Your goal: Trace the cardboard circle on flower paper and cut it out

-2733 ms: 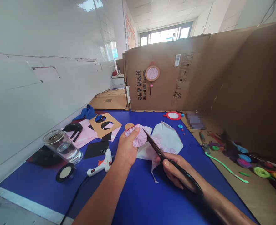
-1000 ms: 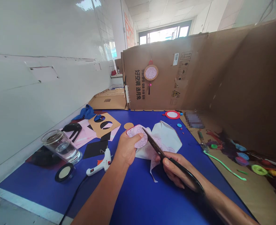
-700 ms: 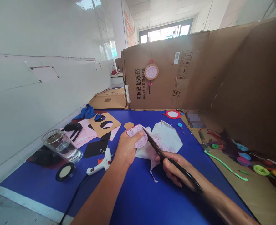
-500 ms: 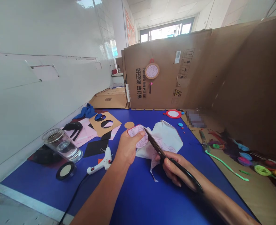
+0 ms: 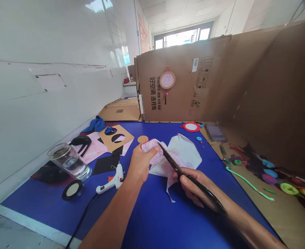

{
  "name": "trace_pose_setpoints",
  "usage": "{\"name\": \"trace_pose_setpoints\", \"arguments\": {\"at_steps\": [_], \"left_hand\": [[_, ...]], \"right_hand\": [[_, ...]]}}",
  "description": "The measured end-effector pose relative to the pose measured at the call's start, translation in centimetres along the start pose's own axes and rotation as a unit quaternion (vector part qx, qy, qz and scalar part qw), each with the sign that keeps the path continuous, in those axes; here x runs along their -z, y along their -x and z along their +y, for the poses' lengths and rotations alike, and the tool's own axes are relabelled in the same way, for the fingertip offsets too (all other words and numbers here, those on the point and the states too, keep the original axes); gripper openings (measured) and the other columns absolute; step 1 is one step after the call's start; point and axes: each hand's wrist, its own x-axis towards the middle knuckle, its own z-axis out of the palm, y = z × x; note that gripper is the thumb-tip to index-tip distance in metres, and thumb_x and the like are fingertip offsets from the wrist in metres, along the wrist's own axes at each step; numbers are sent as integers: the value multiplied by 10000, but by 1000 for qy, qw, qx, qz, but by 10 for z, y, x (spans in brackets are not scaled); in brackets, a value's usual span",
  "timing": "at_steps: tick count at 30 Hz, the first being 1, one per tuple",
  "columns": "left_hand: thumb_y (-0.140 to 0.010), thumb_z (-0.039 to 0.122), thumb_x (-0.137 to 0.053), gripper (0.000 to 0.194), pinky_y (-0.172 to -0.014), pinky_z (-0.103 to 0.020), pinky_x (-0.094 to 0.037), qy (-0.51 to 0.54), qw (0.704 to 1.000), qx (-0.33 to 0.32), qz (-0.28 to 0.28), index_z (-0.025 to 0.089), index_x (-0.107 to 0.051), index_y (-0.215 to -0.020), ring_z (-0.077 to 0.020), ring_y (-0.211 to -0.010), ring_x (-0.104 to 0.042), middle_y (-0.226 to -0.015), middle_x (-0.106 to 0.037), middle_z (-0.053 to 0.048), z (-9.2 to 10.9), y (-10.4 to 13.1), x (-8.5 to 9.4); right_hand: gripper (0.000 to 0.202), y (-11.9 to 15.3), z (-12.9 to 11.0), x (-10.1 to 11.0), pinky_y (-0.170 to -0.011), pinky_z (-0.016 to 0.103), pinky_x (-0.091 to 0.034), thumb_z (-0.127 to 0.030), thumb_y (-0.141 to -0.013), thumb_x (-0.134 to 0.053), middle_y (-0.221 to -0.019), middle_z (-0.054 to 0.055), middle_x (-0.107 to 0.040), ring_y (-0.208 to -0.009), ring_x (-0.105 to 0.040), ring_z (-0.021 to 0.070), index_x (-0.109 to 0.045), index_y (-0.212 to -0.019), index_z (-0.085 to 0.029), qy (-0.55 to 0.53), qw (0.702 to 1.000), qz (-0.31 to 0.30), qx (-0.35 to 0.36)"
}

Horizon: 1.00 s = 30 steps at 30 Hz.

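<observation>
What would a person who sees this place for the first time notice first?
Probably the black scissors in the right grip, their blades at the patterned pink cloth that the left grip pinches, over the middle of the blue table. Next, perhaps, come the round ornament hanging on the cardboard wall behind, and the glass jar at the left.

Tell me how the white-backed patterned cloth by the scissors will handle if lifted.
The cloth would probably flop, since it lies creased and folded over. It looks thin, so likely light. Its narrow strip, trailing beside the right hand, may swing.
</observation>
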Motion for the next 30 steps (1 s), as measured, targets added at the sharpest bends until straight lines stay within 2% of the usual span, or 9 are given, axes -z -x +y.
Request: {"name": "trace_pose_setpoints", "arguments": {"at_steps": [10,19,24,30], "left_hand": [[-566,258,-1022,485,-736,-299,-601,0,1000,-3,-1,159,-786,-978,-167,-754,-723,-857,-781,-25,0,-1,2],[-599,299,-1026,436,-718,-291,-602,-23,1000,-6,-15,155,-792,-938,-152,-734,-702,-837,-758,-21,1,1,2],[-601,309,-1024,432,-719,-299,-598,-38,999,-2,-11,152,-786,-925,-153,-728,-694,-834,-754,-24,-2,-1,3],[-593,318,-1020,460,-675,-273,-552,-43,999,-7,-17,159,-775,-948,-158,-742,-691,-839,-747,-19,-6,-5,6]], "right_hand": [[749,3,-6,-2,-351,187,-283,-902,-908,-648,-590,-109,-385,-420,-277,59,-662,-1104,-179,16,1000,3,-11],[737,-2,15,3,-376,187,-330,-860,-969,-610,-637,-88,-452,-434,-353,74,-643,-1233,-172,3,1000,-12,10],[733,-1,15,4,-396,190,-361,-848,-991,-586,-635,-83,-466,-449,-367,81,-642,-1250,-164,2,1000,-18,10],[772,-1,8,3,-370,188,-339,-893,-928,-627,-641,-97,-413,-447,-343,74,-650,-1192,-168,13,1000,-12,6]]}}
